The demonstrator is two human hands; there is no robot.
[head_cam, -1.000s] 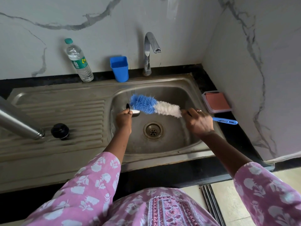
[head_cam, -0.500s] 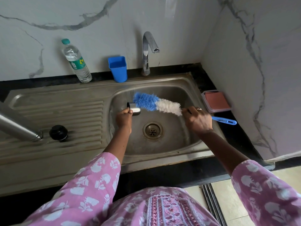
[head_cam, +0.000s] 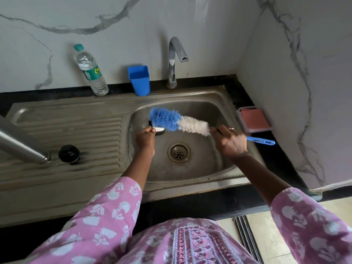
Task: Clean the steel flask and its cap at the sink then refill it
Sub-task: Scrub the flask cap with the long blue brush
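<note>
Over the sink basin (head_cam: 200, 168), my left hand (head_cam: 145, 139) grips a small steel cap (head_cam: 159, 130) with a dark rim. My right hand (head_cam: 229, 141) holds a bottle brush (head_cam: 179, 122) by its blue handle; the blue and white bristles lie against the cap. The steel flask (head_cam: 21, 147) lies on its side on the draining board at the far left, its mouth toward a black stopper (head_cam: 69, 154) that sits beside it.
A tap (head_cam: 176, 54) stands behind the basin, with no water running. A blue cup (head_cam: 139, 80) and a plastic water bottle (head_cam: 91, 71) stand at the back wall. A box with a pink pad (head_cam: 254, 119) sits on the right counter by the side wall.
The brush head has shifted slightly left and back along the cap between frames. Both hands stay over the basin; flask and stopper have not moved.
</note>
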